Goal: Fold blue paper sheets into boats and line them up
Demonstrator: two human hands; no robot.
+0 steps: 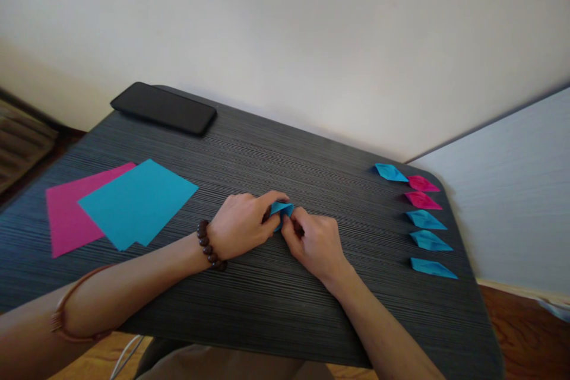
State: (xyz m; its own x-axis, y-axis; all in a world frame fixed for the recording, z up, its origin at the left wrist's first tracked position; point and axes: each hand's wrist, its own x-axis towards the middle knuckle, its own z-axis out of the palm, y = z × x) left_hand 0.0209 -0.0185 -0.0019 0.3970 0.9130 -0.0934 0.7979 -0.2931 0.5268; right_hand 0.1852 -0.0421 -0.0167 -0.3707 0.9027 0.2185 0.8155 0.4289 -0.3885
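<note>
Over the middle of the dark table, a small folded piece of blue paper (282,208) is pinched between both hands. My left hand (243,222), with a beaded bracelet at its wrist, grips the paper's left side between thumb and fingers. From the right, my right hand (317,242) is closed on the other side of the same paper. The fingers cover much of it, so its full shape is hidden. Several folded blue and pink paper pieces, such as a blue one (428,220), lie in a column near the table's right edge.
On the left, blue paper sheets (138,205) overlap a pink sheet (73,214). A flat black rectangular object (164,108) lies at the back left of the table (249,314). Behind rises a pale wall (285,41), and a light panel (512,190) stands to the right.
</note>
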